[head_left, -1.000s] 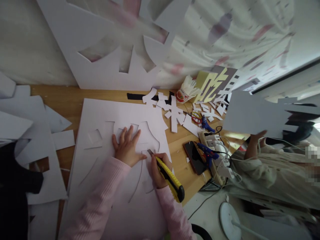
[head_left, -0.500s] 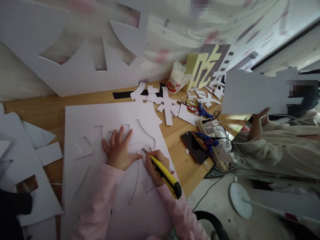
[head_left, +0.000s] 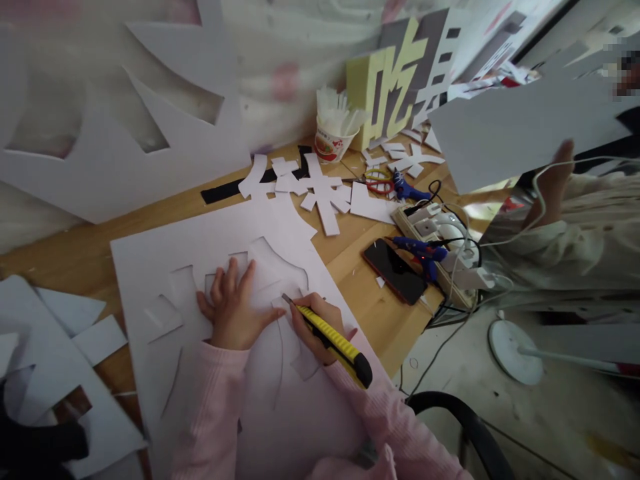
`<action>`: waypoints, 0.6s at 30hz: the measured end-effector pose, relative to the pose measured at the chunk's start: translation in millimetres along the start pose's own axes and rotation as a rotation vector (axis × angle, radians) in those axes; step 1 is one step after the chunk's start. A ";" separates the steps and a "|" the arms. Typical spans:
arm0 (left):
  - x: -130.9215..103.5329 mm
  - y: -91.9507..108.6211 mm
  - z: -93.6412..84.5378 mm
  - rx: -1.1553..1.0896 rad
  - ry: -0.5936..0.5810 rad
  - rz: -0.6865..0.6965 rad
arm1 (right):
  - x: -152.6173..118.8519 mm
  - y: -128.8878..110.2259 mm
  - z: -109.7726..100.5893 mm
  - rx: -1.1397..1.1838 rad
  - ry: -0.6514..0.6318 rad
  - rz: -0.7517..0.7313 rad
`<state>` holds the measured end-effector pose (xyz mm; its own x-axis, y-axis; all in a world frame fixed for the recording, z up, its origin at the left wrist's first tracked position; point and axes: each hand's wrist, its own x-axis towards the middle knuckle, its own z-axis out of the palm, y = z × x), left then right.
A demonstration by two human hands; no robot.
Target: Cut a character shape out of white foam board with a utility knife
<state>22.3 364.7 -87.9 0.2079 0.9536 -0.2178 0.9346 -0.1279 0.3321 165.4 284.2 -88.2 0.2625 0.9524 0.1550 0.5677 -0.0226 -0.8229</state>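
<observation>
A large white board [head_left: 165,267] with several cut lines and cut-out shapes lies on the wooden table. My left hand [head_left: 235,307] rests flat on it, fingers spread, thumb pointing toward the blade. In my right hand [head_left: 317,327] is a yellow and black utility knife [head_left: 335,340], its blade tip at the board beside my left thumb. A long curved cut runs down the board below the blade. Cut white pieces [head_left: 323,193] lie just past the board's far edge.
Right of the board are a phone [head_left: 395,270], blue glue guns [head_left: 420,250], a power strip [head_left: 450,267] and scissors [head_left: 379,180]. A paper cup [head_left: 335,137] stands behind. At right, a person's hand [head_left: 555,180] holds a white sheet [head_left: 500,133]. Offcuts [head_left: 100,339] lie left.
The camera view has turned and shifted, so the scene appears tilted. Both hands keep nearly the same place on the board. The other person's sheet now hangs at a different angle.
</observation>
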 end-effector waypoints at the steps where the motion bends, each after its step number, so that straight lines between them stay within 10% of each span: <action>1: 0.1 -0.4 0.5 0.001 0.002 0.005 | 0.2 0.1 -0.1 0.002 0.005 -0.005; 18: -1.7 3.8 -5.8 -0.100 -0.026 -0.048 | -8.5 3.9 7.2 0.013 -0.049 -0.050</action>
<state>23.8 364.2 -81.0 0.1721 0.9504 -0.2590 0.9104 -0.0531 0.4102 159.8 278.2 -96.7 0.1957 0.9659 0.1696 0.5692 0.0289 -0.8217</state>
